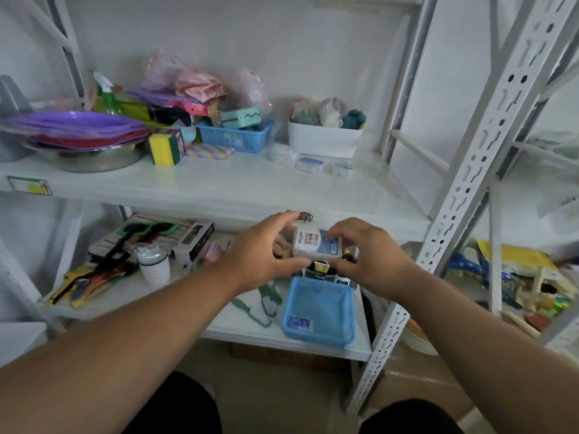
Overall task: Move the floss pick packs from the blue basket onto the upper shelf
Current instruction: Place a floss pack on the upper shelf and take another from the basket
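A clear floss pick pack (316,244) with a blue and white label is held up between both hands, above the lower shelf and just below the upper shelf's front edge (219,195). My left hand (266,255) grips its left side, my right hand (369,252) its right side. Below them the blue basket (318,332) stands on the lower shelf with one more pack (301,323) lying in its near left corner. On the upper shelf, several clear packs (310,162) lie in front of a white tub.
The upper shelf holds a white tub (324,140) of sponges, a second blue basket (235,137), a yellow sponge (163,148), purple plates and a metal bowl (91,158). Brushes (264,303), a white cup (155,269) and boxes crowd the lower shelf. A perforated upright (454,195) stands right.
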